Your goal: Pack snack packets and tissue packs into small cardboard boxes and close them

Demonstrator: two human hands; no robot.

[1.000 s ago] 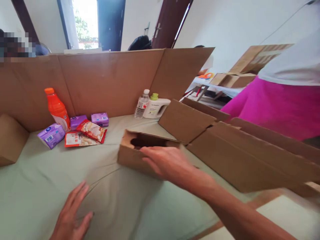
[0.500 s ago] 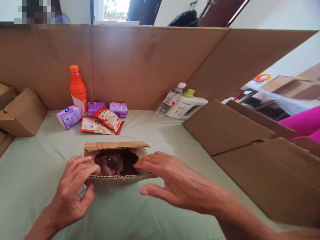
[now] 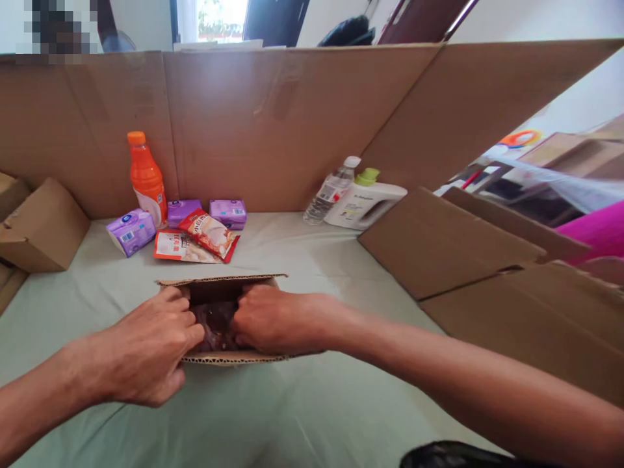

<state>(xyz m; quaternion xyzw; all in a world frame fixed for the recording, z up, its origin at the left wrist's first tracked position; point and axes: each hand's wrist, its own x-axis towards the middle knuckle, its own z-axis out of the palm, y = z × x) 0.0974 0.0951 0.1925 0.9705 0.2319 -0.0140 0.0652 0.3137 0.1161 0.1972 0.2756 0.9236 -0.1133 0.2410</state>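
Note:
A small cardboard box (image 3: 234, 359) stands in front of me with its top open. Inside lies something in shiny clear plastic wrapping (image 3: 214, 328), dark and reddish, partly covered by my hands. At the box's left end, my left hand (image 3: 151, 341) is closed, its curled fingers gripping the side and reaching over the rim. My right hand (image 3: 277, 318) reaches into the right part of the opening with its fingers curled. Its fingertips are partly hidden, and I cannot make out what they hold.
Behind the box lie red-and-white food packets (image 3: 209, 234) and purple tissue packs (image 3: 130, 233) beside an orange bottle (image 3: 147, 185). A clear water bottle (image 3: 331, 192) and a white jug (image 3: 363, 207) lean at the back. Cardboard walls (image 3: 292, 130) and boxes (image 3: 43, 224) surround the cloth-covered surface.
Both hands have curled and moved further into the opening. The box's side flaps are no longer visible across the opening, and its back flap stands more upright.

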